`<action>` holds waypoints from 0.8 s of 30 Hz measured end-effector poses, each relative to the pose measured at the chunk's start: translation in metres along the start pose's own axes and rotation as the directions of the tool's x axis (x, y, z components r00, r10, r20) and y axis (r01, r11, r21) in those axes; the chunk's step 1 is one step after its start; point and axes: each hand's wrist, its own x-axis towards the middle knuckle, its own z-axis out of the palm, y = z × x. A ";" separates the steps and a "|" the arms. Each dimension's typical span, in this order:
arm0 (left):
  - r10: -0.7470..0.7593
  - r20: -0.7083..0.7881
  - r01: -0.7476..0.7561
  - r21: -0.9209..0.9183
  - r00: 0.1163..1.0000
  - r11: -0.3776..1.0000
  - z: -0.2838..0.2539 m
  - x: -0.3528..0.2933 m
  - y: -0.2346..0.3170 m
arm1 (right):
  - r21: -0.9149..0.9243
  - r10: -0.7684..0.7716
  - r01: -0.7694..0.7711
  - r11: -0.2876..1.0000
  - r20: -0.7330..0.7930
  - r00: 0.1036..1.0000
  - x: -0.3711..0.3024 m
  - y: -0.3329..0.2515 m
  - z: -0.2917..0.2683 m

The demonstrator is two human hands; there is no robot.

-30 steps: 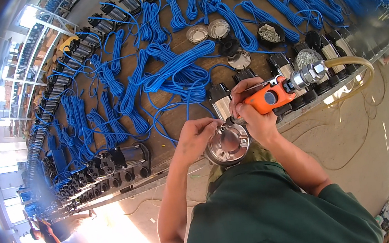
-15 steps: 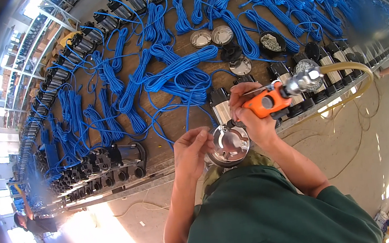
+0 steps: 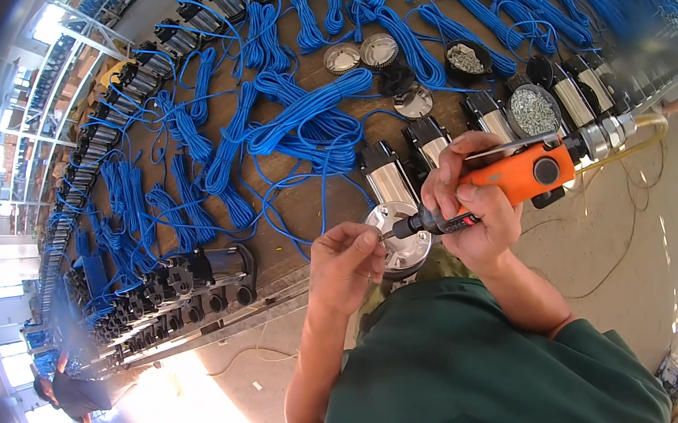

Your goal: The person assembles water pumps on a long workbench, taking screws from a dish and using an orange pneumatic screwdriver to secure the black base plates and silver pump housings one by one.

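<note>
My right hand (image 3: 481,214) is wrapped round an orange air screwdriver (image 3: 527,176), which lies nearly level with its bit pointing left. The fingertips of my left hand (image 3: 347,262) are pinched together at the tip of that bit. Whatever they hold is too small to make out. Just beneath the bit is the round, shiny metal end of a pump motor (image 3: 415,254), close against my body at the table's edge. Beyond it, another silver motor with a black top (image 3: 386,173) stands on the table.
Bundles of blue cable (image 3: 309,117) cover much of the brown table (image 3: 304,203). A bowl of small metal parts (image 3: 533,109) and a black bowl (image 3: 467,61) are at the right. Black castings (image 3: 210,271) line the left edge. An air hose (image 3: 644,122) trails right. Another person (image 3: 76,391) stands far left.
The screwdriver has swung from above the metal end to nearly level, its bit now meeting my left fingertips. More of the motor's metal face is uncovered.
</note>
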 end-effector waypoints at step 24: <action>0.205 0.151 -0.234 0.848 0.967 0.476 -0.019 -0.015 -0.018 | -0.113 0.091 -0.086 0.990 0.034 0.995 -0.040 0.023 -0.032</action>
